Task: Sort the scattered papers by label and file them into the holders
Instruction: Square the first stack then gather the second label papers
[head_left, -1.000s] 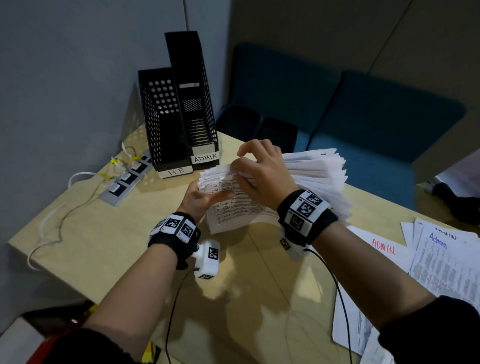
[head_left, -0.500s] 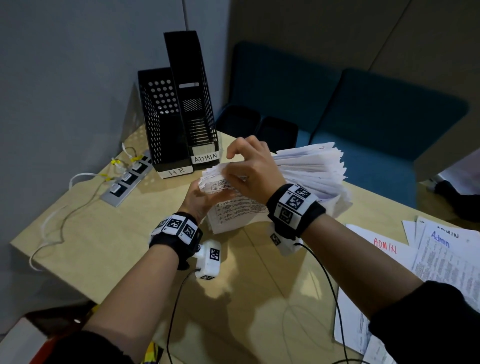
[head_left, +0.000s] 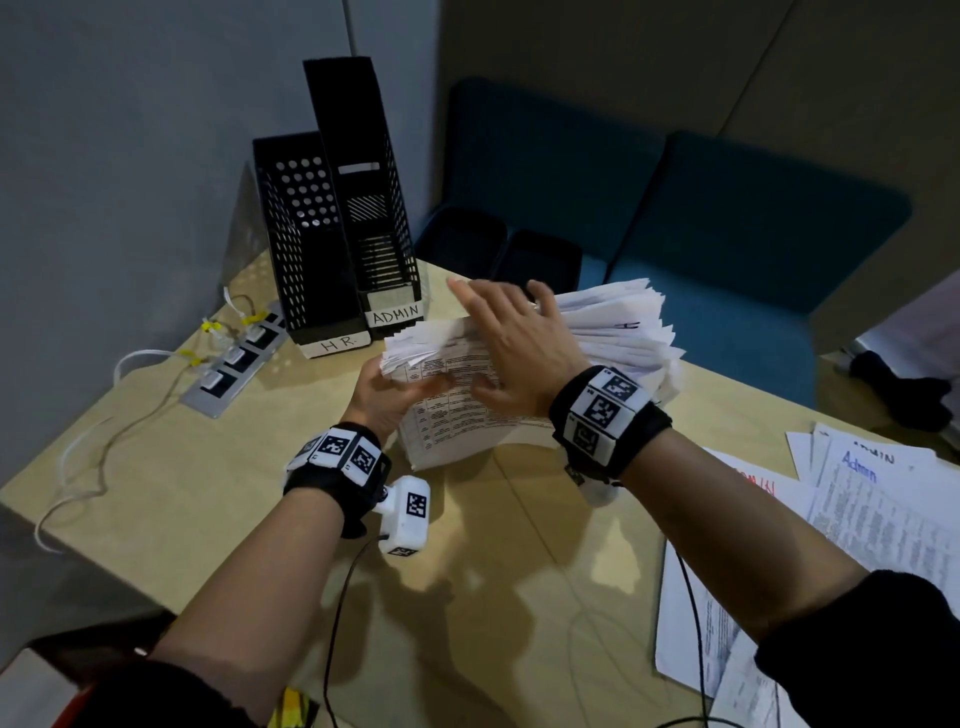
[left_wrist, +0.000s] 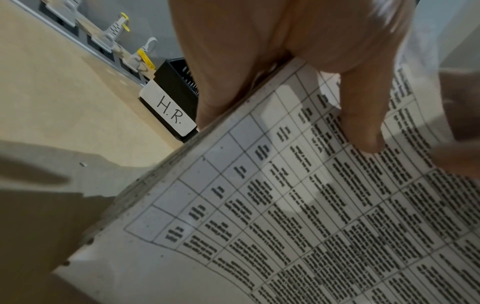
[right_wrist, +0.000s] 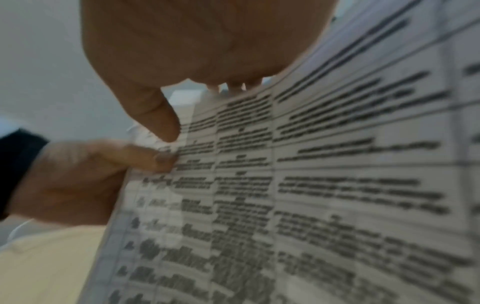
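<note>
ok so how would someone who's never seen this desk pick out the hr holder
At the table's far corner by the grey wall stand two black mesh holders, side by side. The HR holder is the shorter one nearer the wall, beside the power strip; its white label reads H.R., while the taller neighbour says ADMIN.

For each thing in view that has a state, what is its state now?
HR holder: upright, no papers visible inside.
ADMIN holder: upright, no papers visible inside.
Paper stack: held up, fanned.
Left hand: grips the stack's corner.
Right hand: fingers straight, on the stack.
Loose papers: lying on the table.
</note>
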